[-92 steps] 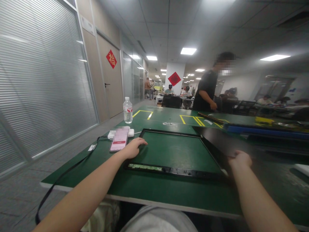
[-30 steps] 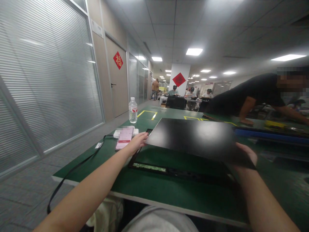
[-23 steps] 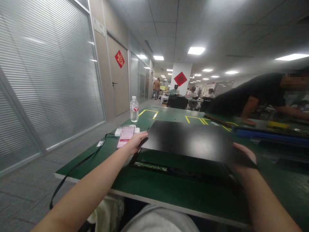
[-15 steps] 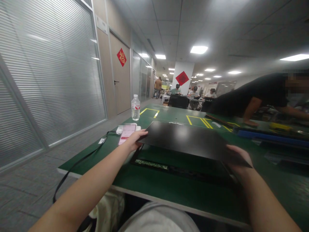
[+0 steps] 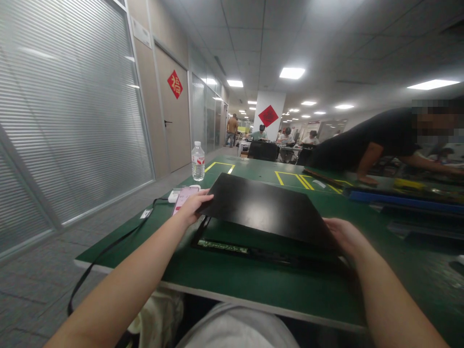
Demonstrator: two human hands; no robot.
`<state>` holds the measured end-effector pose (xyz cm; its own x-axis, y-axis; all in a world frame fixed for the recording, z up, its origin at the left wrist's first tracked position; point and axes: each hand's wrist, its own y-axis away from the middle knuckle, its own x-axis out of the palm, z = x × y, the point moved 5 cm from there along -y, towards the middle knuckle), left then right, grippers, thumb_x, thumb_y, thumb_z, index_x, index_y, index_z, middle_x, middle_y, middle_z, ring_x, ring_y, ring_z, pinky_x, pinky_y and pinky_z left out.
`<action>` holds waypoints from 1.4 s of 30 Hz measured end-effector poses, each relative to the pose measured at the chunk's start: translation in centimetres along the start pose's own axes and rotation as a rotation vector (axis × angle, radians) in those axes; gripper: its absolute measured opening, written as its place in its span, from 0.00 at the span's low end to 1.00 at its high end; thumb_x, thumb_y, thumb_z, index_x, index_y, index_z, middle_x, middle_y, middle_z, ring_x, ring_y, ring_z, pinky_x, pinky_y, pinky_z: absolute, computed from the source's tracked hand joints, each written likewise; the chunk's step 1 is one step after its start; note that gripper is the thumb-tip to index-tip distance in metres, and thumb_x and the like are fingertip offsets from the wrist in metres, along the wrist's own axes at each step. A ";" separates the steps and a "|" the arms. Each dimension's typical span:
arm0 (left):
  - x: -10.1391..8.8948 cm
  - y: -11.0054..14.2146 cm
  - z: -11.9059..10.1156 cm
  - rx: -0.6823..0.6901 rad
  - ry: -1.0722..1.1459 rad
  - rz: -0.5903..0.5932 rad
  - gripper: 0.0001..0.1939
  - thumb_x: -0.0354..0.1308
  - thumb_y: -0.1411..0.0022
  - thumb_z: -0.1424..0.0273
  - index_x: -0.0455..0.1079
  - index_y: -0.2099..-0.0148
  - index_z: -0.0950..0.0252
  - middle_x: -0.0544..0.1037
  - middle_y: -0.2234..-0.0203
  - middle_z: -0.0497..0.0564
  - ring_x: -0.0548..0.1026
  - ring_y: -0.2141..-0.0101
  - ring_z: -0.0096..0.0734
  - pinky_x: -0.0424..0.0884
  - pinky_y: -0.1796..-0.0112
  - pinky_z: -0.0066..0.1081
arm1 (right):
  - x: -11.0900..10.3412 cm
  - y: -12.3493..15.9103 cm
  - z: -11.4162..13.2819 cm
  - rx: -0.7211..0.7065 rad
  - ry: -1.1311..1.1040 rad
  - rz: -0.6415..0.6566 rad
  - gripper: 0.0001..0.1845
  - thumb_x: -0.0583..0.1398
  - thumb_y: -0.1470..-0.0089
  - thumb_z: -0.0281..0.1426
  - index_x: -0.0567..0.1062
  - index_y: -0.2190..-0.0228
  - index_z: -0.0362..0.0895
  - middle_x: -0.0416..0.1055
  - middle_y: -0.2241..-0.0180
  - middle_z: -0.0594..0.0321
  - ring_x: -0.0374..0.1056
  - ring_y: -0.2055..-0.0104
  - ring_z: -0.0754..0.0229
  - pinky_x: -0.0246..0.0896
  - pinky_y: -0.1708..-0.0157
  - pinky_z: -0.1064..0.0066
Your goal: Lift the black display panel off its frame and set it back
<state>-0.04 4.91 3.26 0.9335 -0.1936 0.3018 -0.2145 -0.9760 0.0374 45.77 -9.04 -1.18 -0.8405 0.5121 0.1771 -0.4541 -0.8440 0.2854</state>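
Observation:
A thin, flat black panel [image 5: 261, 208] with a dull sheen is held above the green table, tilted so that its top face shows. My left hand [image 5: 192, 207] grips its left edge, thumb on top. At the opposite edge my right hand [image 5: 346, 236] is closed on the right side, with its fingertips partly hidden. Under the panel lies a dark frame-like part, mostly covered; along its near side runs a green circuit board strip [image 5: 223, 246].
Past my left hand lie a phone [image 5: 184, 197] and a white plug-like block with a black cable [image 5: 119, 238]. A water bottle [image 5: 198, 162] stands behind them. Yellow tape [image 5: 290, 178] marks the green table [image 5: 253, 290]. At right, a person in black leans over a blue-edged item [image 5: 395, 197].
The panel's far edge has risen, and its right end has come in leftward with my right hand. The whole view has shifted slightly left. Both hands keep their hold.

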 end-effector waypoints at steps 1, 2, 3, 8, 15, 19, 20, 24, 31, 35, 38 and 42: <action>0.0 0.0 0.0 0.006 -0.013 0.002 0.22 0.67 0.56 0.74 0.76 0.55 0.65 0.80 0.73 0.49 0.78 0.74 0.33 0.71 0.74 0.27 | -0.4 -0.2 0.1 -0.020 0.007 -0.025 0.10 0.60 0.51 0.24 0.77 0.64 0.37 0.76 0.75 0.54 0.75 0.72 0.55 0.71 0.70 0.66; 0.0 0.0 0.0 0.010 -0.025 0.001 0.21 0.67 0.56 0.74 0.76 0.55 0.65 0.80 0.73 0.49 0.78 0.74 0.33 0.71 0.74 0.28 | -0.8 -0.4 0.2 -0.038 0.022 -0.064 0.12 0.60 0.51 0.24 0.77 0.62 0.37 0.76 0.74 0.54 0.74 0.72 0.56 0.71 0.70 0.67; -0.1 0.0 0.1 0.012 -0.036 -0.003 0.21 0.67 0.56 0.73 0.76 0.56 0.65 0.80 0.73 0.49 0.78 0.74 0.34 0.71 0.74 0.28 | -1.1 -0.5 0.3 -0.049 0.042 -0.103 0.14 0.60 0.51 0.24 0.77 0.60 0.38 0.77 0.73 0.54 0.74 0.72 0.57 0.70 0.71 0.68; -0.3 -0.2 0.3 0.002 -0.067 -0.021 0.17 0.66 0.57 0.74 0.77 0.60 0.64 0.80 0.75 0.49 0.79 0.73 0.36 0.73 0.72 0.30 | -1.0 0.5 1.1 -0.155 0.165 -0.234 0.16 0.62 0.51 0.28 0.78 0.59 0.39 0.78 0.73 0.51 0.74 0.74 0.58 0.65 0.76 0.72; 0.0 0.1 1.1 0.025 -0.151 -0.066 0.19 0.69 0.62 0.75 0.78 0.62 0.66 0.82 0.73 0.51 0.79 0.73 0.37 0.73 0.70 0.32 | -1.3 1.2 1.8 -0.252 0.486 -0.394 0.14 0.61 0.54 0.32 0.81 0.63 0.43 0.77 0.78 0.57 0.66 0.81 0.61 0.56 0.80 0.72; 0.3 0.2 2.0 0.028 -0.216 -0.063 0.16 0.69 0.61 0.75 0.78 0.65 0.67 0.82 0.75 0.51 0.79 0.73 0.38 0.74 0.68 0.34 | -2.6 0.5 1.8 -0.258 0.671 -0.449 0.15 0.63 0.55 0.36 0.82 0.64 0.46 0.76 0.79 0.60 0.65 0.81 0.59 0.58 0.79 0.69; 0.3 0.1 2.2 0.026 -0.228 -0.066 0.15 0.68 0.61 0.75 0.78 0.65 0.67 0.82 0.75 0.51 0.79 0.73 0.38 0.74 0.68 0.34 | -2.8 0.4 1.7 -0.244 0.689 -0.451 0.16 0.63 0.56 0.37 0.82 0.63 0.47 0.77 0.78 0.60 0.66 0.81 0.59 0.58 0.78 0.68; 0.4 0.0 2.4 0.023 -0.240 -0.058 0.13 0.68 0.60 0.75 0.77 0.66 0.67 0.81 0.75 0.52 0.79 0.73 0.38 0.73 0.67 0.35 | -2.8 0.4 1.6 -0.238 0.716 -0.443 0.15 0.64 0.57 0.37 0.82 0.64 0.49 0.77 0.77 0.60 0.65 0.81 0.59 0.60 0.77 0.66; 0.7 0.3 1.8 0.046 -0.250 -0.042 0.16 0.69 0.62 0.74 0.77 0.66 0.67 0.82 0.75 0.51 0.79 0.71 0.38 0.73 0.66 0.34 | -1.8 1.0 2.3 -0.231 0.932 -0.430 0.15 0.60 0.54 0.40 0.82 0.66 0.48 0.79 0.72 0.59 0.70 0.75 0.56 0.61 0.75 0.68; 0.9 0.4 1.7 0.047 -0.247 -0.030 0.16 0.69 0.63 0.74 0.77 0.66 0.67 0.82 0.75 0.51 0.79 0.71 0.38 0.73 0.66 0.33 | -1.7 1.0 2.3 -0.231 0.997 -0.425 0.18 0.57 0.52 0.41 0.82 0.63 0.48 0.80 0.69 0.58 0.72 0.72 0.54 0.60 0.76 0.68; 0.9 0.3 2.0 0.018 -0.257 -0.020 0.14 0.69 0.63 0.74 0.76 0.68 0.68 0.81 0.76 0.51 0.79 0.72 0.38 0.72 0.67 0.33 | -1.7 0.8 2.2 -0.223 1.031 -0.408 0.19 0.56 0.51 0.41 0.82 0.63 0.49 0.80 0.68 0.59 0.73 0.69 0.53 0.60 0.75 0.67; 0.8 0.3 2.4 -0.029 -0.288 -0.034 0.12 0.68 0.61 0.74 0.76 0.69 0.67 0.80 0.78 0.51 0.78 0.75 0.36 0.71 0.70 0.31 | -1.6 0.6 2.2 -0.234 1.095 -0.404 0.19 0.55 0.50 0.42 0.82 0.63 0.50 0.80 0.68 0.60 0.73 0.64 0.50 0.60 0.73 0.65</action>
<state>1.33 4.27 1.22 0.9825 -0.1857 0.0174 -0.1865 -0.9799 0.0715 47.47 -10.04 0.82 -0.3777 0.4350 -0.8174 -0.6915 -0.7196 -0.0634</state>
